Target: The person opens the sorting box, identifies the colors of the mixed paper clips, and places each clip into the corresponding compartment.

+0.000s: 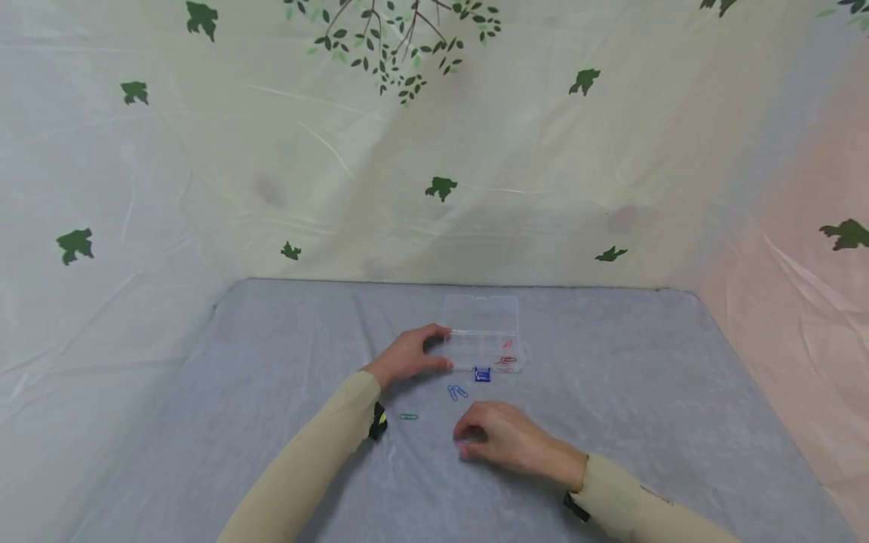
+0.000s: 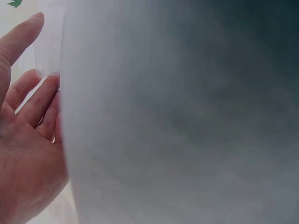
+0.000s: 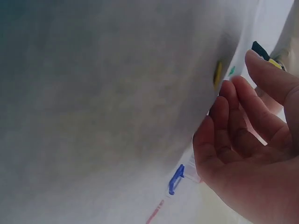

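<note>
A clear plastic box (image 1: 475,347) lies with its lid (image 1: 482,313) raised at the back and a blue latch (image 1: 482,375) at its front. My left hand (image 1: 409,354) holds the box's left end between thumb and fingers. Inside, on the right, are red paper clips (image 1: 506,361) and a pink paper clip (image 1: 508,343). Nearer me, my right hand (image 1: 505,437) pinches a small pink paper clip (image 1: 462,444), mostly covered by the fingertips, close to the tablecloth. Two blue paper clips (image 1: 458,392) lie between that hand and the box.
A green paper clip (image 1: 409,416) lies on the grey tablecloth (image 1: 611,377), beside the left wrist's black band (image 1: 378,422). Pale curtains (image 1: 516,234) with leaf prints stand behind and on both sides of the table.
</note>
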Motion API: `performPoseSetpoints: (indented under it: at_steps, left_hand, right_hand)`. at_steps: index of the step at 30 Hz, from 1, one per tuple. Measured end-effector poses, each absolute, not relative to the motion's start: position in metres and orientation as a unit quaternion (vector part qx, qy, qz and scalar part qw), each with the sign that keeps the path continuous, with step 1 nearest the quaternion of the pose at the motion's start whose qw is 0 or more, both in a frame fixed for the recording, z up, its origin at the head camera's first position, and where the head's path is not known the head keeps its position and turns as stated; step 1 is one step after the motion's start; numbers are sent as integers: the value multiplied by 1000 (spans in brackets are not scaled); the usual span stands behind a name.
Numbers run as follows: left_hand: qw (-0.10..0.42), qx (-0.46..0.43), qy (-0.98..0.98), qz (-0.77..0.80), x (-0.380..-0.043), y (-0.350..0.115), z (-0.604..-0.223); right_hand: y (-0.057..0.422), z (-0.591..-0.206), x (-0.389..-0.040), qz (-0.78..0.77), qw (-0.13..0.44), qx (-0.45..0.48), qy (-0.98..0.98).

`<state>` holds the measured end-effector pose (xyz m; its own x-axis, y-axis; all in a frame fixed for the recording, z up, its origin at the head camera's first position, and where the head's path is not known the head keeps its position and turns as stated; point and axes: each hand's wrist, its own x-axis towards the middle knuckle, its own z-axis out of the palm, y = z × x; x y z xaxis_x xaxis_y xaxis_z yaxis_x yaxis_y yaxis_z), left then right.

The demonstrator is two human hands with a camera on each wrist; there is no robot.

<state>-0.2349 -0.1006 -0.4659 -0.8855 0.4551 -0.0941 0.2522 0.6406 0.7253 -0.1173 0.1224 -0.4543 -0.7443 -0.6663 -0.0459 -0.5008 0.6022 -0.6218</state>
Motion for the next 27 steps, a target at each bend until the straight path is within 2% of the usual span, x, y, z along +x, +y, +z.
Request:
performPoseSetpoints:
  at_steps: [27]
  left_hand:
    - [146, 192, 890, 386, -236, -102, -466]
  right_hand:
    - [118, -454, -120, -305, 175, -325, 878]
